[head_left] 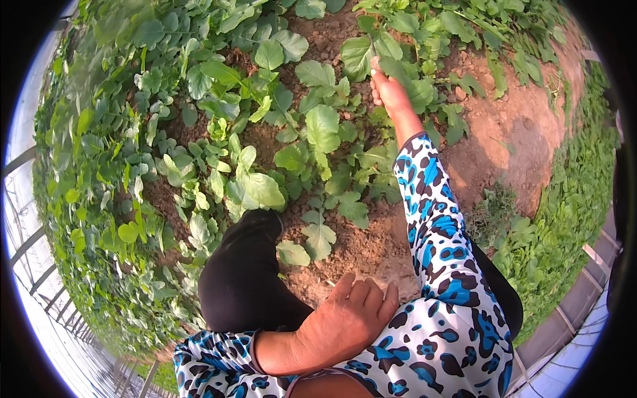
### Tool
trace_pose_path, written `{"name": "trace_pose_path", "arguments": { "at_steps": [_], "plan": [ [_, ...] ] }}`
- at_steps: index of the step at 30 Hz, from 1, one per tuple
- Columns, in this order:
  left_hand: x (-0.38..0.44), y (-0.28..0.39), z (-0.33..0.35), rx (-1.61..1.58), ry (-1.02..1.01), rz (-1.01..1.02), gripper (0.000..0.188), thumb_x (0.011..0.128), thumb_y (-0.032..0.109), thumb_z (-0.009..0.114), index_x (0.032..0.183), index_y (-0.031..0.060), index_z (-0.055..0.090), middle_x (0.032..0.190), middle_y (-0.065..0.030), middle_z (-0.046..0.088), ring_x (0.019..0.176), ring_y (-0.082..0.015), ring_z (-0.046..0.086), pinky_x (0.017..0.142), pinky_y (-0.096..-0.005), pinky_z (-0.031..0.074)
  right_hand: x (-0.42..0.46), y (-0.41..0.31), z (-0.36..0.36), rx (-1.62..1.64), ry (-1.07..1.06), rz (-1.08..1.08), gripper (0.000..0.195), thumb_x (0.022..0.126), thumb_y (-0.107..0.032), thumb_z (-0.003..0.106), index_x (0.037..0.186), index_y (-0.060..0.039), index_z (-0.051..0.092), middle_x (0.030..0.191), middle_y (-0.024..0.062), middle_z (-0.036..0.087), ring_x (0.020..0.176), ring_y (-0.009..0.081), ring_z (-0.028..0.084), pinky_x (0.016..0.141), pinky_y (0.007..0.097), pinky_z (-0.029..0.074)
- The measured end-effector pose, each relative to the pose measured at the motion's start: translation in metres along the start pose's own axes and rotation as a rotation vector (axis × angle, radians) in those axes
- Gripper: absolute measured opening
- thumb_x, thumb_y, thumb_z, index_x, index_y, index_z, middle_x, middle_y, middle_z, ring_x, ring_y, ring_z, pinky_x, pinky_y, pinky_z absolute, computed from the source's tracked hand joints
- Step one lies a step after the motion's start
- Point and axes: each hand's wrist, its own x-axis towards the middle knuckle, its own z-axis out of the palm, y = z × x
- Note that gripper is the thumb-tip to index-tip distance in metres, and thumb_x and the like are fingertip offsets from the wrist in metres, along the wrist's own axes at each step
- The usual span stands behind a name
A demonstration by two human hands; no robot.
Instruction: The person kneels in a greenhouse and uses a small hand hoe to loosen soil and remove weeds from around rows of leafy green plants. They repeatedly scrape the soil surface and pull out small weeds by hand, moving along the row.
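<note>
My right hand (390,94) reaches out among the leafy green plants. Its fingers are closed around a thin dark stick-like thing (372,46), which points away from me between broad leaves (357,57); whether this is a stem or a tool I cannot tell. Close to my body, my left hand (348,316) is bent across in front of me with its fingers curled. Its palm and fingertips are turned out of sight, so anything inside is hidden. Low plants with lobed leaves (322,129) grow from brown soil (348,244) between my hands.
My knee in black trousers (244,278) presses close to the leaves at left. Dense plants (114,164) fill the left side. Bare soil (497,129) runs along the right, beside another green bed (552,263). Greenhouse framing (30,244) borders the left rim.
</note>
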Motion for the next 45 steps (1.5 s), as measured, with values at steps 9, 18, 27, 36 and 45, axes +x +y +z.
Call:
{"name": "trace_pose_path", "arguments": {
  "at_steps": [9, 18, 27, 36, 45],
  "plan": [
    [0.001, -0.002, 0.0, 0.0, 0.027, -0.016, 0.046, 0.078, 0.016, 0.056, 0.121, -0.0005, 0.059, 0.093, -0.0108, 0.061, 0.086, -0.0221, 0.06, 0.084, -0.0352, 0.051, -0.133, -0.044, 0.018, 0.034, -0.422, -0.103, 0.047, 0.099, -0.025, 0.055, 0.142, -0.0185, 0.038, 0.083, 0.003, 0.052, 0.05, 0.0048, 0.038, 0.043, 0.0189, 0.03],
    [0.0, 0.0, 0.001, -0.013, 0.042, 0.014, 0.045, 0.078, 0.016, 0.056, 0.12, -0.0007, 0.059, 0.091, -0.0106, 0.061, 0.085, -0.0223, 0.06, 0.084, -0.0356, 0.051, -0.097, -0.044, -0.058, -0.014, 0.14, 0.03, 0.049, 0.098, -0.035, 0.059, 0.133, -0.0108, 0.035, 0.076, 0.0005, 0.049, 0.052, 0.0063, 0.042, 0.041, 0.0227, 0.032],
    [0.003, 0.001, 0.002, -0.024, 0.02, -0.002, 0.045, 0.078, 0.016, 0.056, 0.119, -0.0006, 0.06, 0.092, -0.0117, 0.061, 0.085, -0.0229, 0.06, 0.085, -0.0356, 0.051, 0.024, -0.017, -0.074, -0.784, 0.562, -0.138, 0.052, 0.093, -0.023, 0.054, 0.138, -0.0126, 0.031, 0.097, 0.0154, 0.065, 0.077, 0.0313, 0.063, 0.066, 0.0412, 0.05],
    [0.005, -0.005, 0.002, -0.028, -0.004, -0.024, 0.045, 0.078, 0.015, 0.056, 0.12, -0.0007, 0.059, 0.092, -0.0112, 0.061, 0.085, -0.0226, 0.06, 0.085, -0.0355, 0.051, 0.025, -0.017, -0.042, -1.144, 0.468, -0.131, 0.055, 0.09, -0.017, 0.047, 0.142, -0.0134, 0.031, 0.104, 0.0227, 0.068, 0.096, 0.0433, 0.065, 0.083, 0.0512, 0.05],
    [0.005, -0.008, 0.003, -0.024, 0.015, -0.016, 0.047, 0.078, 0.015, 0.057, 0.121, -0.0026, 0.058, 0.094, -0.0134, 0.061, 0.086, -0.0234, 0.06, 0.083, -0.0358, 0.051, 0.057, -0.019, -0.072, -1.403, 0.394, -0.149, 0.048, 0.098, -0.019, 0.041, 0.145, -0.0166, 0.029, 0.108, 0.0186, 0.068, 0.101, 0.0381, 0.065, 0.083, 0.0484, 0.05]
  ]
}}
